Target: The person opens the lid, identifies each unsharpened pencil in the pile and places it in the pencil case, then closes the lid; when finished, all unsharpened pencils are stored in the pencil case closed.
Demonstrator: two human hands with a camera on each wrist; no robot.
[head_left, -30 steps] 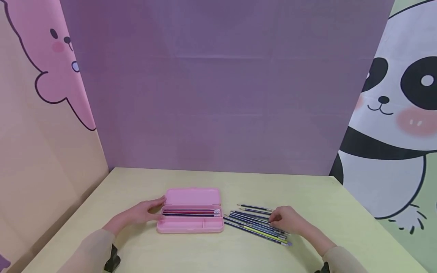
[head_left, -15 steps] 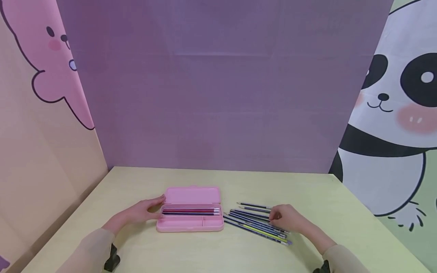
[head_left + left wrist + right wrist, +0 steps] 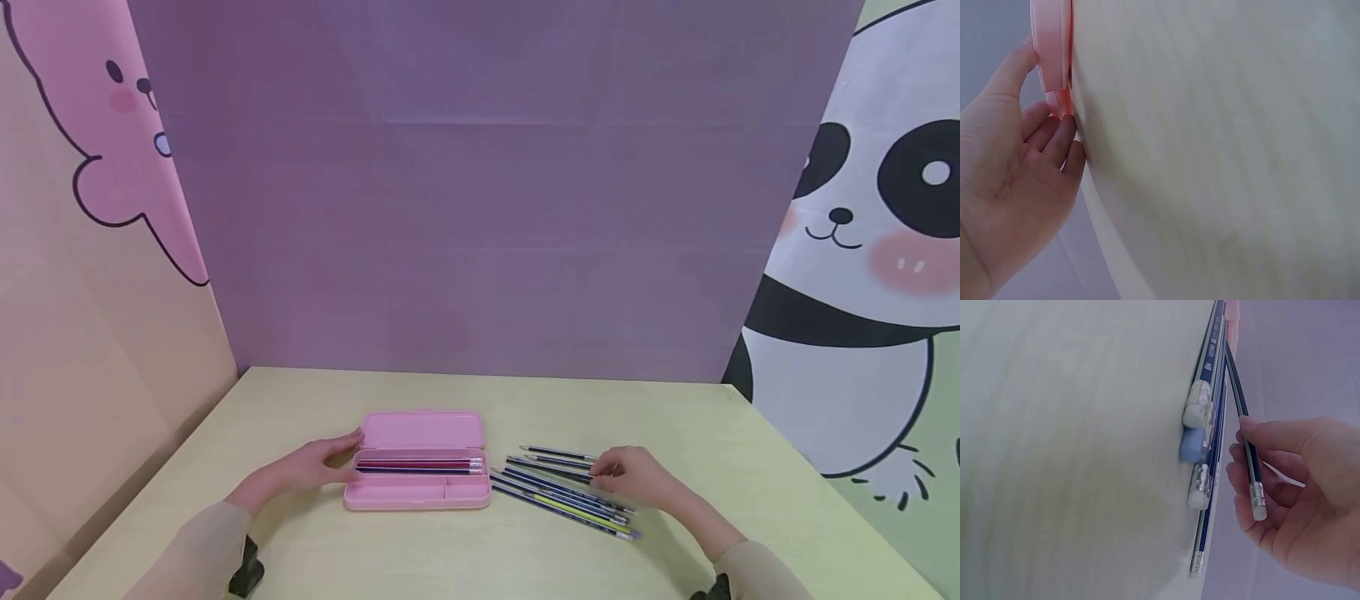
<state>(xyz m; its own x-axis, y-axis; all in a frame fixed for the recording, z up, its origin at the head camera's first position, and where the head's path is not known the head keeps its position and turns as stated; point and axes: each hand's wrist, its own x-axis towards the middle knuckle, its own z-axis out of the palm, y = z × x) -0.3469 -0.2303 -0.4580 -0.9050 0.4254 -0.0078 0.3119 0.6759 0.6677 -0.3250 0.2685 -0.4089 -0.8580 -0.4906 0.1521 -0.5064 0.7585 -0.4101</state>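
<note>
A pink pencil case (image 3: 417, 493) lies on the table with its lid (image 3: 423, 431) folded back. Several pencils (image 3: 418, 468), red and dark, lie in its long compartment. My left hand (image 3: 311, 465) rests against the case's left end, thumb and fingers spread along it and not wrapped round it. To the right of the case, my right hand (image 3: 633, 479) pinches a dark-striped pencil (image 3: 1249, 450) near its white eraser end, between thumb and fingertips. In the right wrist view this pencil is tilted, its eraser end standing off the others. Several loose pencils (image 3: 558, 502) lie beside it.
Among the loose pencils is a yellow one (image 3: 581, 510), and one has a bluish-purple end (image 3: 1192, 445). The pale wooden table (image 3: 420, 558) meets a purple backdrop (image 3: 480, 208) behind. A printed panda wall (image 3: 847, 375) stands to the right.
My right hand has risen slightly, and the pencil in its fingers has shifted off its neighbours. My left hand and the pencil case stay where they were.
</note>
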